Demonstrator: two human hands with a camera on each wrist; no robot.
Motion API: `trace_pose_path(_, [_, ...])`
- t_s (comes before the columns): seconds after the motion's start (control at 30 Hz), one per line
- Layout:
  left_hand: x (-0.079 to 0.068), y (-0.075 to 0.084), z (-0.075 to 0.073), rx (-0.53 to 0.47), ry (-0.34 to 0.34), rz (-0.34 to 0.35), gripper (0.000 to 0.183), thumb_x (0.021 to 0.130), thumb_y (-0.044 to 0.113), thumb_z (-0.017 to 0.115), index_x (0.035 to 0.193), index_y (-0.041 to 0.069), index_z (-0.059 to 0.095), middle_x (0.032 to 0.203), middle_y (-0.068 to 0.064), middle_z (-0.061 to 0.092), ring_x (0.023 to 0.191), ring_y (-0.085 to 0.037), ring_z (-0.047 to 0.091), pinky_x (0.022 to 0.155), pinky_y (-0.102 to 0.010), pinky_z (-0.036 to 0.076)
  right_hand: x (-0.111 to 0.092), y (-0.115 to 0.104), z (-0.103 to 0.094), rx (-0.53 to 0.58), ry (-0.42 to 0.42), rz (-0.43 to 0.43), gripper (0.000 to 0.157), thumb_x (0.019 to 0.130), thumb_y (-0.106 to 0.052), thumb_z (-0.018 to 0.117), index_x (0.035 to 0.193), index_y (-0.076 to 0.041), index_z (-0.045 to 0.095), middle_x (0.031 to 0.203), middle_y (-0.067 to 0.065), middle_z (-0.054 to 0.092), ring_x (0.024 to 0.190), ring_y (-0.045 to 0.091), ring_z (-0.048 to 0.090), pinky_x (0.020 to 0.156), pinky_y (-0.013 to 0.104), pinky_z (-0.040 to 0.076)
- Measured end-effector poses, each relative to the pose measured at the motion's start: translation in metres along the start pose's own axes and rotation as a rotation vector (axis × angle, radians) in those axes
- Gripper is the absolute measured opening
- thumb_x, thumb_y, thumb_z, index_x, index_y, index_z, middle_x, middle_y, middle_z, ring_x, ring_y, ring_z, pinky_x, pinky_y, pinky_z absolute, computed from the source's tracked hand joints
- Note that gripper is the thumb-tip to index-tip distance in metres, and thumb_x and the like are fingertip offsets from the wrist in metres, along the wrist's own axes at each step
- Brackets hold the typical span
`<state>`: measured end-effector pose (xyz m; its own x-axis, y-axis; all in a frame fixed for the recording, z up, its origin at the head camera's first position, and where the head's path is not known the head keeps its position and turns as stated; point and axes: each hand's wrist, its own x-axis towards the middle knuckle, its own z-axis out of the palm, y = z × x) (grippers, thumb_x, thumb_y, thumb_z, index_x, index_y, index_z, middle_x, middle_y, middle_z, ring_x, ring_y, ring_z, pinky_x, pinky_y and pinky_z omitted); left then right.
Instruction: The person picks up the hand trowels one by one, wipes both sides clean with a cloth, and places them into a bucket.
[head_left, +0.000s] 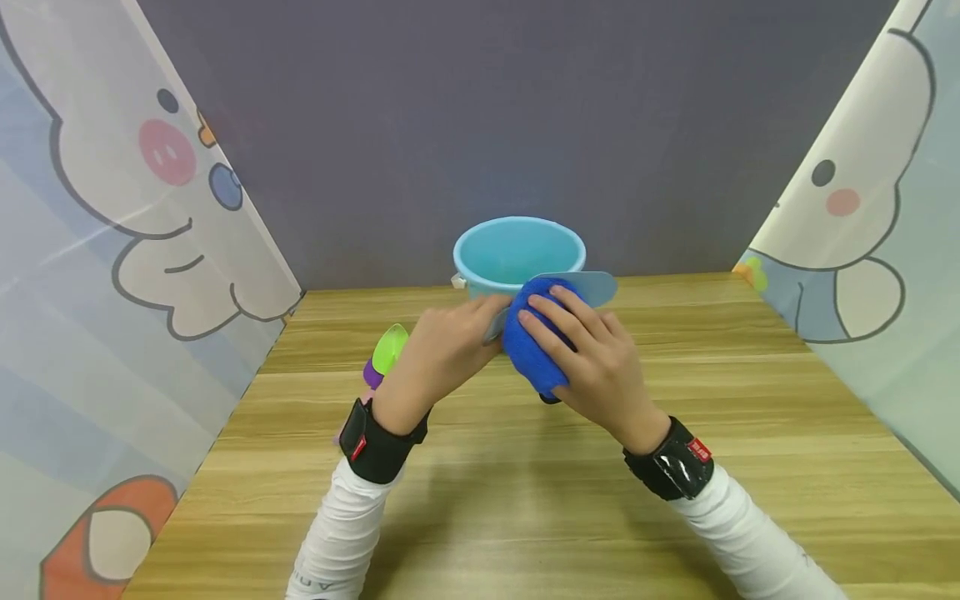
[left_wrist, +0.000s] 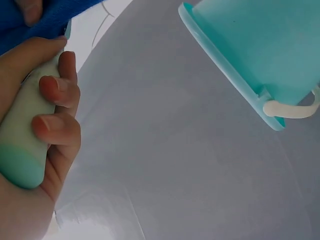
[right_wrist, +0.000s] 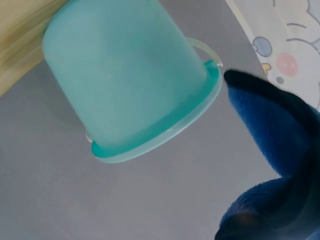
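Observation:
My left hand (head_left: 457, 342) grips the pale green handle (left_wrist: 22, 120) of a flat-bladed utensil, its fingers curled round it; the handle's butt end is teal. The utensil's smooth blue-grey blade (head_left: 596, 288) has a rounded end that sticks out to the right, past a blue cloth (head_left: 528, 350). My right hand (head_left: 600, 367) holds this cloth bunched against the blade, fingers bent over it. In the right wrist view the cloth (right_wrist: 270, 125) hangs in folds, and the fingers are mostly hidden. Both hands are in front of a light blue bucket (head_left: 517, 250).
The bucket stands upright on the wood-grain table (head_left: 750, 433), near the grey back panel (head_left: 480, 108). A white handle (left_wrist: 290, 109) is attached at its rim. Beside the left forearm lie a green leaf-shaped object (head_left: 390, 348) and a purple one (head_left: 372, 375), partly hidden. Cartoon-printed sheets flank the table.

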<state>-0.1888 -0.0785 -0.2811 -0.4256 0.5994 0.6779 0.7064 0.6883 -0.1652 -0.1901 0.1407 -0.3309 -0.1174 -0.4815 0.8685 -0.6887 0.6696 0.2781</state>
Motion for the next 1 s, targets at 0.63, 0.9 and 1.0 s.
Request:
trace_pose_path(0.63, [0.0011, 0.0042, 0.0049, 0.013, -0.019, 0.02, 0.032, 0.088, 0.02, 0.081, 0.112, 0.006, 0.066, 0.082, -0.003, 0.07, 0.059, -0.013, 0.06, 0.052, -0.028, 0.051, -0.0036, 0.0012, 0.0047, -0.023, -0.013, 0.044, 0.088, 0.057, -0.018, 0.099, 0.137, -0.014, 0.061, 0.136, 0.014, 0.065, 0.13, 0.036, 0.056, 0.099, 0.055, 0.035])
trace_pose_path(0.9, [0.0017, 0.004, 0.0046, 0.012, -0.026, 0.022, 0.031, 0.09, 0.019, 0.079, 0.115, 0.005, 0.065, 0.083, -0.004, 0.07, 0.059, -0.012, 0.06, 0.052, -0.028, 0.052, -0.002, 0.0018, 0.0026, -0.027, -0.021, 0.061, 0.085, 0.06, -0.019, 0.098, 0.137, -0.014, 0.061, 0.137, 0.013, 0.065, 0.13, 0.035, 0.056, 0.101, 0.055, 0.035])
trace_pose_path(1.0, [0.0014, 0.0036, 0.0045, 0.014, -0.025, 0.027, 0.029, 0.091, 0.018, 0.078, 0.114, 0.006, 0.065, 0.081, -0.003, 0.069, 0.057, -0.012, 0.057, 0.052, -0.027, 0.05, -0.0027, 0.0029, 0.0033, -0.026, -0.022, 0.059, 0.086, 0.06, -0.019, 0.098, 0.137, -0.015, 0.061, 0.136, 0.013, 0.065, 0.13, 0.035, 0.056, 0.101, 0.055, 0.035])
